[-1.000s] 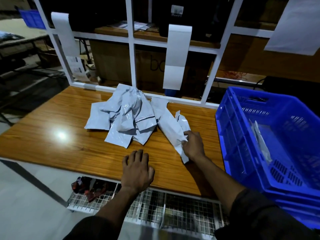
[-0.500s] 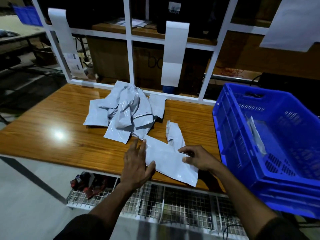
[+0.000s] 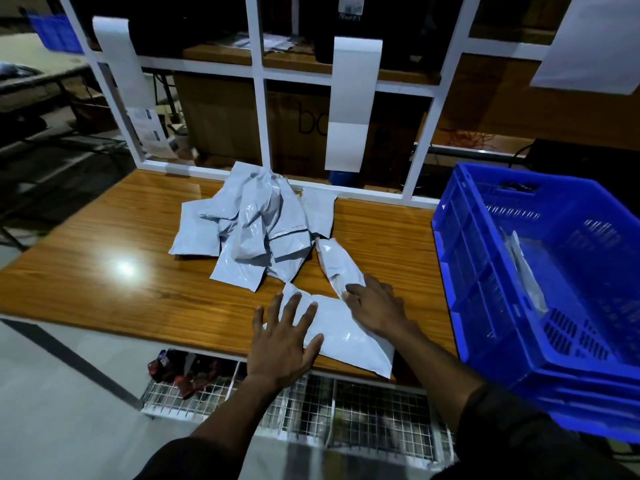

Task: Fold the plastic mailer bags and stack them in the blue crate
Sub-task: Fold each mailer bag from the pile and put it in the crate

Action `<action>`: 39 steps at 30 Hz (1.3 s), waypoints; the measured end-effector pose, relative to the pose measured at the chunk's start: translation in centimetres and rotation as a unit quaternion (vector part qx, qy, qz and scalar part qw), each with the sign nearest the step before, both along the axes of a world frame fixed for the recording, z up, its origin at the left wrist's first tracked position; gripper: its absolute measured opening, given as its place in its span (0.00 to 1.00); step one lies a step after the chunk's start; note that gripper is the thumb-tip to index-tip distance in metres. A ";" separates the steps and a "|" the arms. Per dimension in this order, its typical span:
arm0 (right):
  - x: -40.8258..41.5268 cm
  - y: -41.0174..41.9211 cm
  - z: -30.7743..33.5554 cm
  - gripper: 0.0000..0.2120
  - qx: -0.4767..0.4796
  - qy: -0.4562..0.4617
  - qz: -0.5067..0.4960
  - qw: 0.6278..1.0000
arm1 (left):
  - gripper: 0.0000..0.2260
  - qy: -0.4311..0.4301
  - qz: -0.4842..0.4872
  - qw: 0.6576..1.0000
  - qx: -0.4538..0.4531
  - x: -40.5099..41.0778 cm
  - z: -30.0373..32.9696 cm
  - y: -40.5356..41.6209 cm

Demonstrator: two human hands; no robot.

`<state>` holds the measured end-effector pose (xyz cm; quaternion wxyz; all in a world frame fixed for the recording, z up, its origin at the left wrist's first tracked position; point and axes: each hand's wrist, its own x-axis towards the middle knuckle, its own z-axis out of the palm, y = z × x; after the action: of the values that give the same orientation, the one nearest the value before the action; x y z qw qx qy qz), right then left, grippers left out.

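One grey mailer bag is laid flat at the near edge of the wooden counter, lower centre of the frame, just below the crumpled heap of unfolded mailer bags at centre. Its lower right corner hangs slightly past the counter edge. The left hand is pressed on the bag's left part w/ fingers spread and straight, nothing gripped. The right hand is set on the bag's upper right, beside a loose flap that runs up toward the heap; its fingertips look bent at the flap's base, but whether a grip is closed on plastic cannot be told.

Step in hand, judged: flattening the bag ahead of the 1st fold. Next move prob. calls for the flap to be brought over and creased while the left palm keeps the slick film from sliding. The blue crate stands at right, w/ one pale item leaning inside; most bags are not yet folded.
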<state>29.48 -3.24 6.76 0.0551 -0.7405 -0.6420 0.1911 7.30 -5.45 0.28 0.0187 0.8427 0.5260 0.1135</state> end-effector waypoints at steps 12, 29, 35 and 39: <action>3.9 7.5 0.5 0.26 0.112 0.108 -0.134 0.979 | 0.30 0.011 0.027 1.000 -0.001 0.1 0.1 0.4; -0.4 -6.7 -3.7 0.23 0.094 -0.041 0.076 0.992 | 0.22 -0.003 0.040 0.997 0.058 3.5 2.3 0.5; -3.4 -4.7 -3.2 0.31 0.119 -0.020 0.088 0.989 | 0.29 0.044 -0.026 0.999 0.004 3.6 1.0 2.9; -4.0 -4.3 -4.6 0.30 0.114 -0.091 0.085 0.986 | 0.33 0.032 -0.042 0.998 -0.019 2.3 0.2 2.9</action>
<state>25.46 -7.58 2.18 0.0637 -0.6868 -0.7221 0.0525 9.62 -2.58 0.48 0.0221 0.8667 0.4926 0.0755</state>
